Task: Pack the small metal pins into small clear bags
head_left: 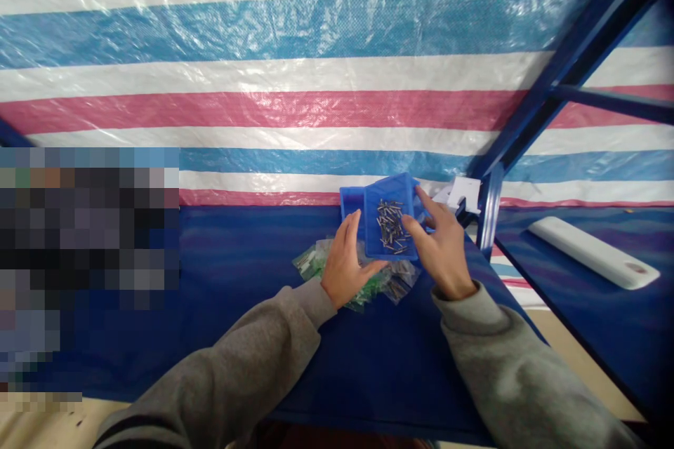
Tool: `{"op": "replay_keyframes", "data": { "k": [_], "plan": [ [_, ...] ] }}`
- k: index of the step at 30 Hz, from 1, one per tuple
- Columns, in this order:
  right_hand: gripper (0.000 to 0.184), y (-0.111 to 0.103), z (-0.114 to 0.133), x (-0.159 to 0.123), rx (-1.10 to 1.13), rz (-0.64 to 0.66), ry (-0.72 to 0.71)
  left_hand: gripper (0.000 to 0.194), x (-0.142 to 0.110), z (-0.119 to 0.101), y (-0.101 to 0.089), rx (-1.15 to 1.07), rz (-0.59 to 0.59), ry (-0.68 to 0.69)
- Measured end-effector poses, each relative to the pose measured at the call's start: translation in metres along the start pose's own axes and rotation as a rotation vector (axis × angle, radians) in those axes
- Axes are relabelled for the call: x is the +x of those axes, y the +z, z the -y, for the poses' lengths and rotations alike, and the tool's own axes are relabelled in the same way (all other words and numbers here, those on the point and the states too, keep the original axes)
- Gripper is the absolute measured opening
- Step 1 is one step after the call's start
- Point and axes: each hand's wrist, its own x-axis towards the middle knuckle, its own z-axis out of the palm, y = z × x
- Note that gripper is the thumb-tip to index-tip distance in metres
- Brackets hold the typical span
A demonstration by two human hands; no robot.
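A blue plastic bin (pixel 372 228) is tilted toward me, with many small metal screws (pixel 390 228) lying inside it. My right hand (pixel 442 245) grips the bin's right wall, thumb over the inside and fingers outside. Beside the bin's lower left corner is my left hand (pixel 345 266), its fingers stretched out and its thumb along the lower edge; whether it bears any weight I cannot tell. Under the hands lie several clear plastic bags (pixel 403 284), some with green contents (pixel 368 287). Another blue bin (pixel 350 200) stands behind, partly hidden.
The blue tabletop (pixel 236 337) runs up to a striped plastic sheet (pixel 263 112). White papers (pixel 463 193) lie near a blue metal frame post (pixel 491 210). Farther right, a long white object (pixel 592 252) rests on another blue surface. The left side is blurred into blocks.
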Motion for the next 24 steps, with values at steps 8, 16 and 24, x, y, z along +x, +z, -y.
{"op": "replay_keyframes", "data": {
  "k": [8, 16, 24],
  "plan": [
    [0.063, 0.006, 0.022, -0.011, -0.178, -0.091, -0.023, 0.096, -0.007, 0.01, 0.021, 0.095, 0.12, -0.046],
    [0.06, 0.012, 0.034, -0.019, -0.177, -0.088, -0.067, 0.081, -0.009, 0.011, 0.024, 0.131, 0.114, 0.022],
    [0.06, 0.012, 0.036, -0.023, -0.21, -0.035, -0.124, 0.073, -0.009, 0.009, 0.025, 0.16, 0.109, 0.024]
  ]
}}
